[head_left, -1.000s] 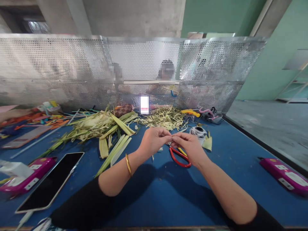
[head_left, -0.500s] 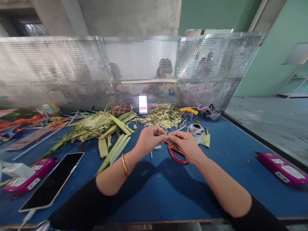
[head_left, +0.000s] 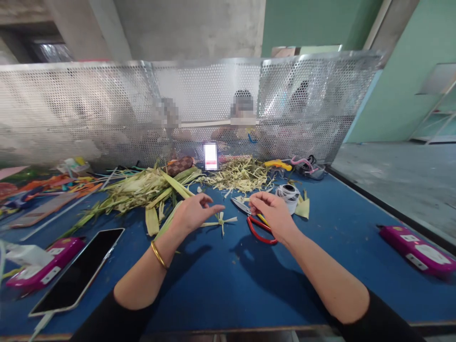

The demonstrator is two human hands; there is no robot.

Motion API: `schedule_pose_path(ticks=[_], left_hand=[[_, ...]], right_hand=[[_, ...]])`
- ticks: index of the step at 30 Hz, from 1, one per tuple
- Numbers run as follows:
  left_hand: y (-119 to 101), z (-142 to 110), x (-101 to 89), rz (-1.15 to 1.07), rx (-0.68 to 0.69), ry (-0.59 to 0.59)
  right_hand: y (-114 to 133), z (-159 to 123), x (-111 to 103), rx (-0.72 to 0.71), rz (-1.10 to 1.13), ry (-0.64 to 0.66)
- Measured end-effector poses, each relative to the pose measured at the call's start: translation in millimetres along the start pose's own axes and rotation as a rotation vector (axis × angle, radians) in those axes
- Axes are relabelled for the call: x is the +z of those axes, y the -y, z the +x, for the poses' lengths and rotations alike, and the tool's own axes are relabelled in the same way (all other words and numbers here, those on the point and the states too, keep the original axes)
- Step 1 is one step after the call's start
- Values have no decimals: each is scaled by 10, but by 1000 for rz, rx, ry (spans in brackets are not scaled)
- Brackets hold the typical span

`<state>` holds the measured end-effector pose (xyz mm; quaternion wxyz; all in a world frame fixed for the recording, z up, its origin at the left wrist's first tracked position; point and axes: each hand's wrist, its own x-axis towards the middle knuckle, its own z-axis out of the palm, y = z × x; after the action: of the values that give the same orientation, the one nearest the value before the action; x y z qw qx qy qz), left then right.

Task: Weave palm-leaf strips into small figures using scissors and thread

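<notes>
My left hand (head_left: pixel 196 212) hovers over the blue table, thumb and fingers apart with nothing between them. Fingers of my right hand (head_left: pixel 272 211) are pinched on a small pale corn husk strip (head_left: pixel 244 199). Just below and partly hidden by the right hand lie scissors (head_left: pixel 262 231) with red handles, blades pointing up and left. Between the hands, a knotted husk strip (head_left: pixel 221 221) shaped like a small cross rests on the table. Long green husk leaves (head_left: pixel 170 219) pass behind my left hand.
A pile of corn husks (head_left: pixel 137 190) and a heap of shredded strips (head_left: pixel 238 175) lie toward the back. A white-wrapped roll (head_left: pixel 289 197) stands right of my right hand. A phone (head_left: pixel 78 270) and purple power strips (head_left: pixel 415 249) flank me. A perforated metal screen (head_left: pixel 206 90) rises behind.
My hands, which were together at the fingertips, have parted. The left has moved left and opened; the right stays near the scissors. The scissor blades and knotted husk strip now show more fully.
</notes>
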<state>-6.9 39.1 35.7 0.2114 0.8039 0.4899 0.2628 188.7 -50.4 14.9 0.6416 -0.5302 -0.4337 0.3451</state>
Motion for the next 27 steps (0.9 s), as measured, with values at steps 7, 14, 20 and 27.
schedule_pose_path(ticks=[7,14,20,27], left_hand=[[195,-42,326,-34,-11,147],[77,-88,296,-900,-304,234],[-11,-204,405,-1318,-507,426],[-45,-279,524,-1395,-425,614]], right_hand=[[-61,-13,-3,-32,-171,61],[-129,-2,-8,-30,-116,41],[-129,-54,21,81,64,221],[-166,-109,99,125,23,198]])
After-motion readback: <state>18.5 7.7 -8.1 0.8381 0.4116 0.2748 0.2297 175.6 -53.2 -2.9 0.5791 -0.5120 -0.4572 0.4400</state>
